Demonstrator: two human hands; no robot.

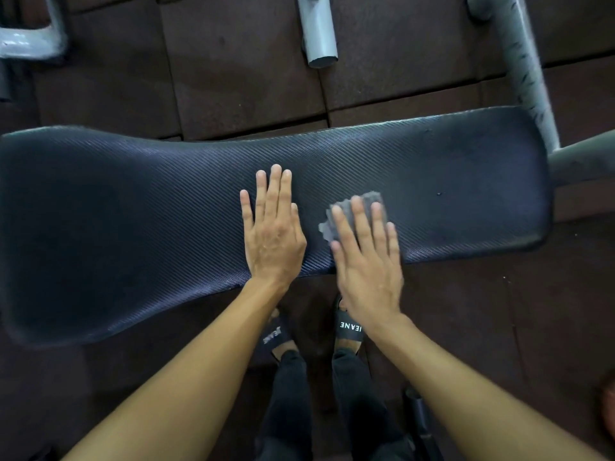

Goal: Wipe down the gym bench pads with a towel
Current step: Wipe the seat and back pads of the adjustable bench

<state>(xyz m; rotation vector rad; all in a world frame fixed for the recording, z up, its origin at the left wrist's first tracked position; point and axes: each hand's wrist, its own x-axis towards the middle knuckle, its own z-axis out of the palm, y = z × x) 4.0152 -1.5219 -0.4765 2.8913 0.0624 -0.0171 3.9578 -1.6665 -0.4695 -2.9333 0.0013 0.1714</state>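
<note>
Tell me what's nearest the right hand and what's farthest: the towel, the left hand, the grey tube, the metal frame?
1. Towel, pressed under the right hand.
2. Left hand, flat on the bench pad just to the left.
3. Grey tube, on the floor beyond the bench pad.
4. Metal frame, top-left corner, farthest.
</note>
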